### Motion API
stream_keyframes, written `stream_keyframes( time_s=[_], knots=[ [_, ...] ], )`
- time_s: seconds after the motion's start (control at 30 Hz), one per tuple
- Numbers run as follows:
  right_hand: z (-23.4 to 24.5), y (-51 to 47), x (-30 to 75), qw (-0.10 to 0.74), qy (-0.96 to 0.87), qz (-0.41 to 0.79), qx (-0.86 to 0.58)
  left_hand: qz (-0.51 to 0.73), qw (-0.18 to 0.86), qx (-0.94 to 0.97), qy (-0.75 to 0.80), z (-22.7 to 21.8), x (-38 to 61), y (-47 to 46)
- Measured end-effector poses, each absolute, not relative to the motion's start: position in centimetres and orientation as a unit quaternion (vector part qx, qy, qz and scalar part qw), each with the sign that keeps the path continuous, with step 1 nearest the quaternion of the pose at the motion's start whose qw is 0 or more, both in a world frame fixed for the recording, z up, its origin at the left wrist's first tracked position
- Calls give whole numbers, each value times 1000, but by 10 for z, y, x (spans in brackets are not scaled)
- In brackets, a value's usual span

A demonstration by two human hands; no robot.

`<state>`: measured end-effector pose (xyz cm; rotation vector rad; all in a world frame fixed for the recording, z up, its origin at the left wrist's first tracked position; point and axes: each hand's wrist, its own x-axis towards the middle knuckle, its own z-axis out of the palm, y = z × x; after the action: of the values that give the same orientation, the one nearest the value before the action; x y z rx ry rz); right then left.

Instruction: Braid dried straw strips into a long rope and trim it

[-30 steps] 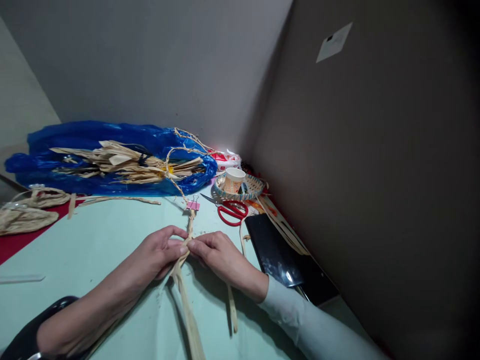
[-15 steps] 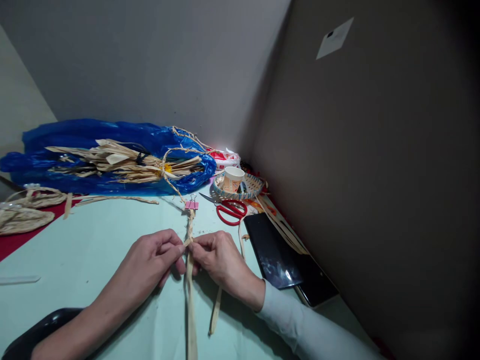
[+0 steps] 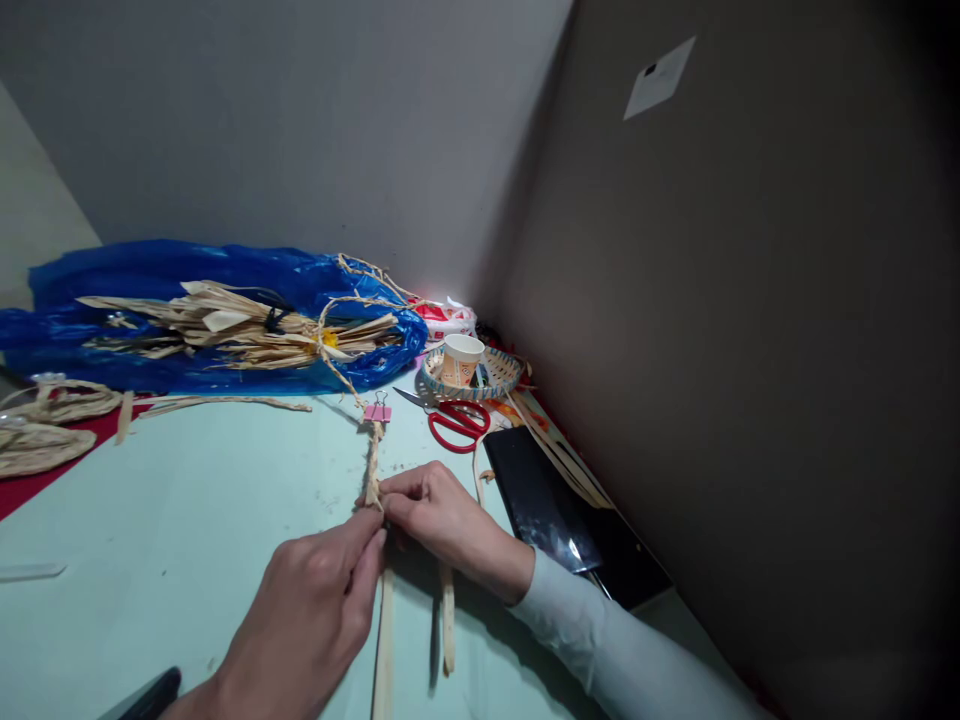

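A short braid of pale dried plant strips [image 3: 373, 460] runs toward me from a pink binder clip [image 3: 377, 413]. At its near end, my left hand [image 3: 319, 590] is closed, thumb and fingers pinching the strips from below. My right hand [image 3: 442, 520] pinches the braid's right side just above, its fingertips almost touching the left ones. One long flat strip [image 3: 383, 645] trails toward me from beneath the hands. Another strip end [image 3: 448, 625] hangs below my right hand. The exact crossing of the strips is hidden by my fingers.
Red-handled scissors [image 3: 459, 425] lie right of the clip, before a woven basket [image 3: 506, 372] with a paper cup [image 3: 460, 362]. A dark tablet-like slab [image 3: 536, 490] lies at right. Behind, a blue plastic bag [image 3: 150, 265] holds a bundle of dried strips [image 3: 225, 325].
My left hand has moved down and toward me, turning so its back faces up, while pulling on the strips. My right hand stays at the braid. The view has shifted slightly.
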<state>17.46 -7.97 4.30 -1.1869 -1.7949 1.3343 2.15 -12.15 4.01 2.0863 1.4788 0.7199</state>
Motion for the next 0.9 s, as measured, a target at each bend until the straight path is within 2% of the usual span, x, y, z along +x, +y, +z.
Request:
stream_keyframes(
  time_s=[0.3,0.37,0.4,0.53,0.6,0.67,0.9],
  knots=[
    [31,-78,174,296,-658,526,-450,241,272,766,530,57,9,-106],
    [31,-78,175,297,-656,532,-444,279,267,727,568,62,1,-90],
    [31,-78,175,298,-655,536,-442,306,296,703,570,63,-3,-83],
    [34,-78,175,301,-654,552,-421,295,576,585,489,60,-4,-69],
    [36,-77,177,304,-657,562,-400,286,669,526,442,57,1,-70],
    [36,-77,178,303,-659,572,-383,288,706,499,413,54,4,-72],
    [32,-77,179,286,-678,552,-392,268,684,541,409,50,5,-73]
  ],
)
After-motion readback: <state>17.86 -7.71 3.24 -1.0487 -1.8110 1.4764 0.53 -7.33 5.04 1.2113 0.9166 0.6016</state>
